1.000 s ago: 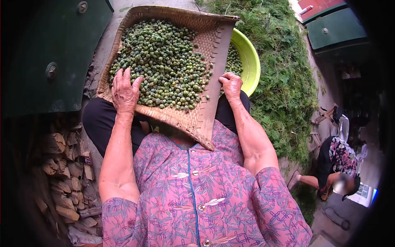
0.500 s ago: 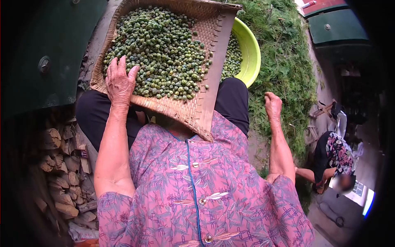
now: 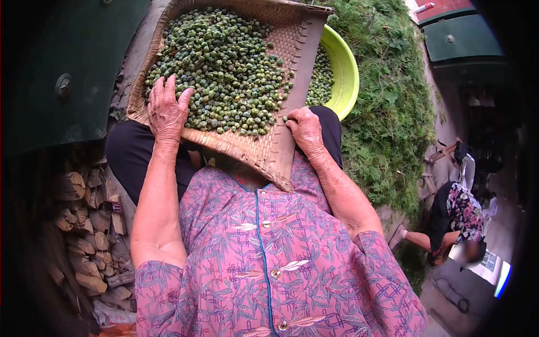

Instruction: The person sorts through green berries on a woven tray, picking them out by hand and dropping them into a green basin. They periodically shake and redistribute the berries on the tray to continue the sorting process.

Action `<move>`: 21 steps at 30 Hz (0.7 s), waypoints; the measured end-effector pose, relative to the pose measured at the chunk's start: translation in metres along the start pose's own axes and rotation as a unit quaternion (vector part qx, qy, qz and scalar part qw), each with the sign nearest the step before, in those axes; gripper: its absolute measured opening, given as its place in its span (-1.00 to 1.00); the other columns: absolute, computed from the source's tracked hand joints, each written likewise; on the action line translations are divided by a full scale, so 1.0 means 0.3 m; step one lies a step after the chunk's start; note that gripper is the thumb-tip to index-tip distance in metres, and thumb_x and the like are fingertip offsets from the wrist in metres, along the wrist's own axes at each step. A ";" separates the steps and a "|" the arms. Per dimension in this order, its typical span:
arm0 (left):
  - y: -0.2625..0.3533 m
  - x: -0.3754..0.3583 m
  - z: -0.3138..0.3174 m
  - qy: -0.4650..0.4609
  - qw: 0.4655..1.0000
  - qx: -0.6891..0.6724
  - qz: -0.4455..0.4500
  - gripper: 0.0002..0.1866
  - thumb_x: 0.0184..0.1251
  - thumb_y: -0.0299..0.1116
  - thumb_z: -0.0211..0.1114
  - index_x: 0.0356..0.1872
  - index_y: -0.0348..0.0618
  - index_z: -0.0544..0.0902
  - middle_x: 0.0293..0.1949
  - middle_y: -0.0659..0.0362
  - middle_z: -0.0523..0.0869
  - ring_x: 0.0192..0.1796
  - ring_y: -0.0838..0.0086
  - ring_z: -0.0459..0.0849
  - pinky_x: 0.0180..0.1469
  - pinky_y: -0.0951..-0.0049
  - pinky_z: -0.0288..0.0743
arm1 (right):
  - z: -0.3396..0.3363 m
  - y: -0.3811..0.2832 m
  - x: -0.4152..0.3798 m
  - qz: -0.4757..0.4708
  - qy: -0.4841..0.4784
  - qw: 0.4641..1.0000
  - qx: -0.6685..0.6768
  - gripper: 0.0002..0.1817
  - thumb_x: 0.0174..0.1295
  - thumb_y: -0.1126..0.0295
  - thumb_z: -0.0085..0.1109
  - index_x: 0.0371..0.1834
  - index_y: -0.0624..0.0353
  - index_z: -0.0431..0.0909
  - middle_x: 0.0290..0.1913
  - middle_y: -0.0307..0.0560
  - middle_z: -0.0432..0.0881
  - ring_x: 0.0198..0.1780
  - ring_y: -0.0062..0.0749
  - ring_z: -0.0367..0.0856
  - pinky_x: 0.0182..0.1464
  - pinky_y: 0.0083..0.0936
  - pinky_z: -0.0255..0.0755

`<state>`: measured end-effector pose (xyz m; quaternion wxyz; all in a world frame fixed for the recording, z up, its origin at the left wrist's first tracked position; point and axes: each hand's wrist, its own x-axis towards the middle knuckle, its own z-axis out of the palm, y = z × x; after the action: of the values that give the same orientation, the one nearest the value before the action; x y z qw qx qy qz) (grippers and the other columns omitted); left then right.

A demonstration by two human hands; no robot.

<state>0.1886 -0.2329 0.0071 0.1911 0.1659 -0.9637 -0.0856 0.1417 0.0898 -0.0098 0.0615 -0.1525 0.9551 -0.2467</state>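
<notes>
A woven winnowing tray (image 3: 281, 73) rests on my lap, heaped with several small green round fruits (image 3: 224, 62). My left hand (image 3: 167, 112) lies flat on the tray's near left edge, fingers spread among the fruits. My right hand (image 3: 305, 128) grips the tray's right rim near its front corner. A yellow-green plastic basin (image 3: 343, 73) sits just beyond the tray's right side, partly hidden, with more of the same green fruits (image 3: 320, 78) inside.
A pile of cut green branches (image 3: 387, 95) covers the ground on the right. Stacked firewood (image 3: 84, 224) lies at the lower left beside a dark green metal door (image 3: 62, 73). Another person (image 3: 455, 224) crouches at the lower right.
My right hand left the tray's rim, swung out over the branches on the right, and has now come back to grip the rim. My left hand stayed on the tray.
</notes>
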 end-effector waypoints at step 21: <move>-0.009 0.011 0.006 0.014 0.999 -0.045 -0.018 -0.36 0.17 0.07 0.28 0.20 -0.07 0.46 0.25 0.04 0.42 0.27 0.16 0.39 0.23 0.10 0.27 | -0.282 0.243 -0.121 0.112 0.244 0.954 0.131 -0.98 0.13 0.56 0.09 -0.38 0.26 0.51 -0.42 -0.05 0.57 -0.48 -0.38 0.60 -0.35 -0.46 0.49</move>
<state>0.1857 -0.2363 0.0061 0.2106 0.1755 -0.9529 -0.1298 0.1406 0.2004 0.0296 -0.1266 0.0300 0.9113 -0.3906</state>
